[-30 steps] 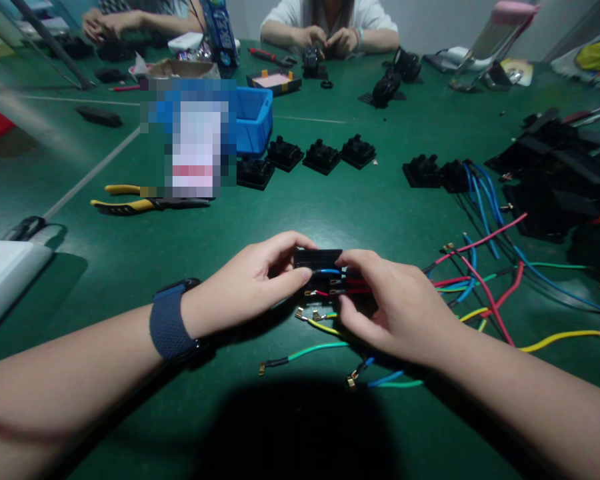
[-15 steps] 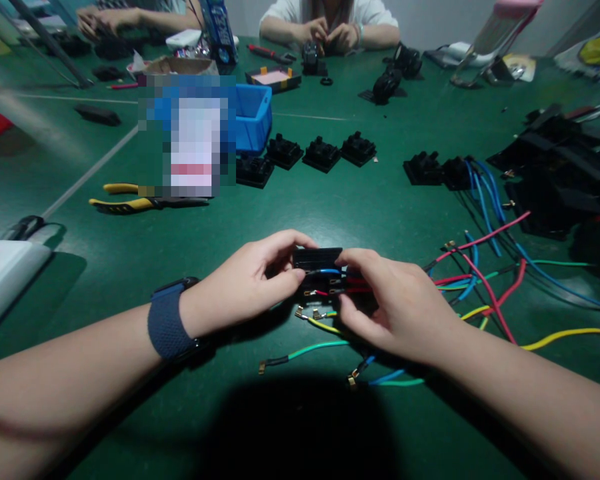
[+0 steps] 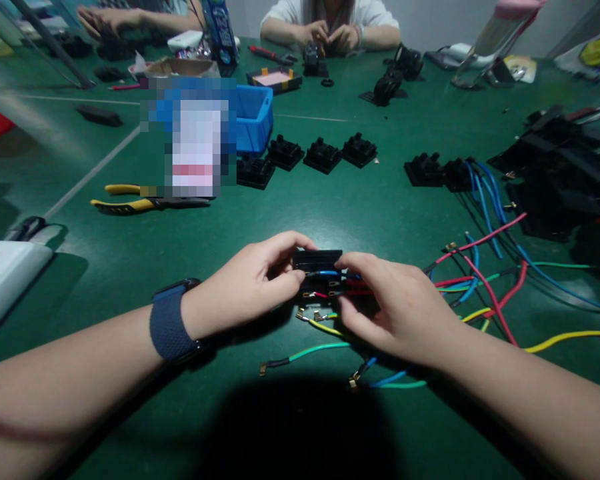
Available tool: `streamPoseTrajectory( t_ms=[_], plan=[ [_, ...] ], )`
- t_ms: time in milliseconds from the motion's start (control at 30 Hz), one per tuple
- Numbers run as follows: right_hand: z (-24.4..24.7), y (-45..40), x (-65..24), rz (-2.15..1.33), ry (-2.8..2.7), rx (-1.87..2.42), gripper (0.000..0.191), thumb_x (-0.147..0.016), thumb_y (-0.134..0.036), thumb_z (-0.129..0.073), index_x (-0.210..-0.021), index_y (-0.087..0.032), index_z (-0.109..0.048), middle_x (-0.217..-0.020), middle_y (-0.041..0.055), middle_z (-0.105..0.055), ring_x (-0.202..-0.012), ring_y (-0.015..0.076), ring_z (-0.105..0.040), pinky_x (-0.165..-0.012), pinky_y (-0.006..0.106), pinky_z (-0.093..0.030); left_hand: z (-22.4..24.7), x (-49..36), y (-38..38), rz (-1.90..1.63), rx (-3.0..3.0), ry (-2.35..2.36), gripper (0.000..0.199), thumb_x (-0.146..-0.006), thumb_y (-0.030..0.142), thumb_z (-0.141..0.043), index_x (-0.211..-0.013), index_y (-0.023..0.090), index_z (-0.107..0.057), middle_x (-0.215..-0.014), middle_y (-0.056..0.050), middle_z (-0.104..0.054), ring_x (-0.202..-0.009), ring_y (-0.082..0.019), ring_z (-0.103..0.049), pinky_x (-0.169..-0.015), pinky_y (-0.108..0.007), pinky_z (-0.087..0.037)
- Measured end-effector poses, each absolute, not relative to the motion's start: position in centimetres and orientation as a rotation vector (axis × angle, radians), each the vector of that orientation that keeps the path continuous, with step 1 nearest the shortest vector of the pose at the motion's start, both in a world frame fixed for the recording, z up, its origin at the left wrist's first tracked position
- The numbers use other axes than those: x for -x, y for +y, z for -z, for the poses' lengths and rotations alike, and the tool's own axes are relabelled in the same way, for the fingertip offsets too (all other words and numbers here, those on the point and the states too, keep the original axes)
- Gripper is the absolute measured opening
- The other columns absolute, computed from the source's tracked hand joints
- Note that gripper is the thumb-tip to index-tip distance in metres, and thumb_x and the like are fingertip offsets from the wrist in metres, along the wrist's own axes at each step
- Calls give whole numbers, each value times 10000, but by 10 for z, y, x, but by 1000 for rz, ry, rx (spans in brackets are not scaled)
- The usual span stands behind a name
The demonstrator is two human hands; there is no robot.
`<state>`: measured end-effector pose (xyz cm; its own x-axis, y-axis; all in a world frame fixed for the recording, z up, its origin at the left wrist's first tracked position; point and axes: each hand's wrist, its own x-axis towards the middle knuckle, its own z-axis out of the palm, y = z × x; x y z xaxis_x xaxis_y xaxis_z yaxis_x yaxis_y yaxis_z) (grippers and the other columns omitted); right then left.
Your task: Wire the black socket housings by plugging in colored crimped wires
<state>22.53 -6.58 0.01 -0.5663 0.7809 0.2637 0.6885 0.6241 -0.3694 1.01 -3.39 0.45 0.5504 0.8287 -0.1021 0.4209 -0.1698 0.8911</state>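
Observation:
A small black plastic housing point(image 3: 318, 258) is held near the middle of the view. My left hand point(image 3: 255, 273), with a dark blue watch strap on the wrist, pinches its left side between thumb and fingers. My right hand point(image 3: 405, 307) closes on the right side, index finger at the upper corner and thumb lower down. Across the housing runs a blue wire point(image 3: 329, 273) with a black sleeve. Red wires pass beneath my right fingers, and metal terminals show at the housing. Just below lie a yellow wire point(image 3: 325, 327) and a green wire point(image 3: 316, 349), both with brass-coloured terminals. Finger contacts are partly hidden.
Loose coloured wires point(image 3: 500, 293) spread to the right, near a pile of black parts point(image 3: 550, 180). Several black modules point(image 3: 323, 157) stand in a row behind. Yellow-handled pliers point(image 3: 130, 205), a blue bin point(image 3: 254, 120) and a white box point(image 3: 10, 273) are leftward. Two people sit opposite.
The view has shifted very slightly. Both hands keep the same hold on the black housing, and nothing else has visibly moved.

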Motion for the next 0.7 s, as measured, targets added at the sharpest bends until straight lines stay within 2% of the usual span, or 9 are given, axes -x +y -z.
streamPoseTrajectory(
  t_ms=[500, 600, 700],
  plan=[
    [-1, -66, -226, -365, -2450, 1144, 327, -788, -189, -532, -1113, -186, -489, -898, 23, -681, -733, 171, -642, -609, 279, -472, -7, -11, -35, -486, -1748, 1041, 255, -842, 264, -500, -1087, 196, -517, -907, -10, -599, -757, -148, -565, -660, -270, -471],
    [-1, -64, -225, -377, -2448, 1160, 307, -793, -184, -526, -1098, -185, -491, -902, 23, -680, -748, 174, -645, -616, 281, -472, -8, -12, -36, -482, -1808, 1064, 281, -861, 256, -476, -1136, 206, -511, -982, -23, -613, -832, -163, -585, -714, -285, -482],
    [0, -63, -225, -371, -2427, 1187, 314, -799, -189, -526, -1111, -186, -491, -916, 23, -679, -763, 173, -642, -638, 286, -477, -7, -12, -36, -520, -1985, 1097, 304, -879, 254, -467, -1176, 212, -517, -1075, -32, -595, -957, -171, -566, -840, -309, -458]
  ],
)
